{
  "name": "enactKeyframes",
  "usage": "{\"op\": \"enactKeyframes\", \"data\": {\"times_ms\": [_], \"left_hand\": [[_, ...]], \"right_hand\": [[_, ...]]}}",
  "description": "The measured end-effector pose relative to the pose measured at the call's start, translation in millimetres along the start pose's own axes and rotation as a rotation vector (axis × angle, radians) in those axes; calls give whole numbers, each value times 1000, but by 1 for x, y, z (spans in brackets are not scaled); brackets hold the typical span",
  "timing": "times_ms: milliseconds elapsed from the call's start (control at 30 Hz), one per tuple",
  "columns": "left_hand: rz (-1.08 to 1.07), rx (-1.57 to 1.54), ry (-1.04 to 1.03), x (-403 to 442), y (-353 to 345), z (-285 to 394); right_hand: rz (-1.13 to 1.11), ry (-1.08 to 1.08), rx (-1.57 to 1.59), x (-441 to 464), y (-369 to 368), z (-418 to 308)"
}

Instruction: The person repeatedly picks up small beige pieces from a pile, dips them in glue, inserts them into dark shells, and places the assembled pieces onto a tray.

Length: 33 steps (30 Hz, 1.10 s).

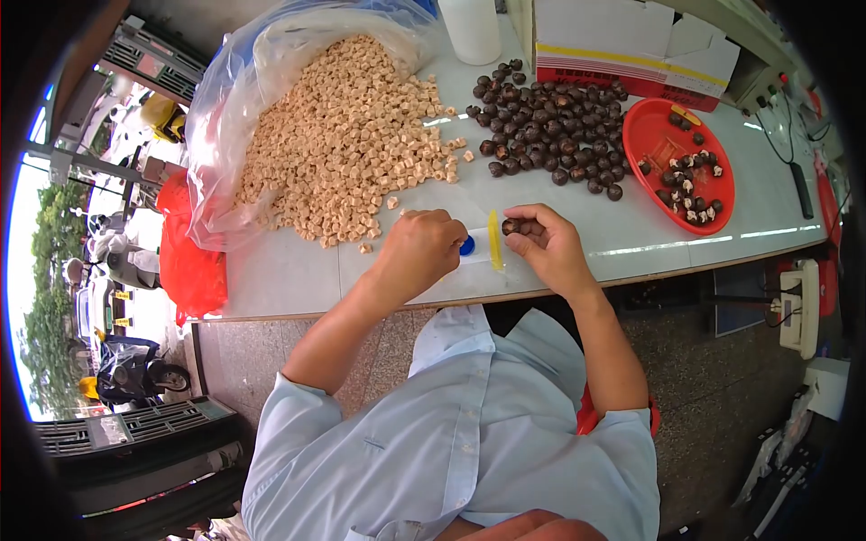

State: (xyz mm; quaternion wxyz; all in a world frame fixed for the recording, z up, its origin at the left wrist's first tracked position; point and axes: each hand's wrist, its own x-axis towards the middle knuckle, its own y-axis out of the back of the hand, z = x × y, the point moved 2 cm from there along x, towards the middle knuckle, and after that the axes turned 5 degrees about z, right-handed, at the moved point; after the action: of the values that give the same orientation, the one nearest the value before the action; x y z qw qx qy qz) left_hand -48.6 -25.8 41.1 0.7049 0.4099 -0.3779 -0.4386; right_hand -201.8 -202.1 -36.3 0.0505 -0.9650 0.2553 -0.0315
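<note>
Near the table's front edge, my right hand (548, 245) pinches a dark brown ball (512, 226) between thumb and fingers. My left hand (422, 248) is closed beside a small blue round object (466, 245); whatever its fingers hold is hidden. Between the hands, a yellow strip (495, 241) lies across a pale strip on the table. Beyond my right hand is a pile of dark brown balls (564, 126). Beyond my left hand, many small beige cubes (334, 135) spill from a clear plastic bag (212, 135).
A red plate (639, 135) at the right holds dark balls and whitish pieces. Behind the balls stand a white and red box (622, 45) and a white bottle (472, 32). A red bag (194, 257) hangs at the table's left edge. A cable lies far right.
</note>
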Motion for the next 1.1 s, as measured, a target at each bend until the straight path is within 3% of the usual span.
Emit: {"op": "enactKeyframes", "data": {"times_ms": [400,600,800,1100], "left_hand": [[12,0,-10,-1,2,-1],[102,-353,111,4,11,4],[148,-487,83,12,-1,6],[-8,-576,86,16,-8,4]], "right_hand": [[-13,55,8,-5,-4,-2],[-14,-37,-76,-13,-14,-12],[10,-37,-86,-14,-21,-7],[3,23,-11,-16,-20,-5]]}}
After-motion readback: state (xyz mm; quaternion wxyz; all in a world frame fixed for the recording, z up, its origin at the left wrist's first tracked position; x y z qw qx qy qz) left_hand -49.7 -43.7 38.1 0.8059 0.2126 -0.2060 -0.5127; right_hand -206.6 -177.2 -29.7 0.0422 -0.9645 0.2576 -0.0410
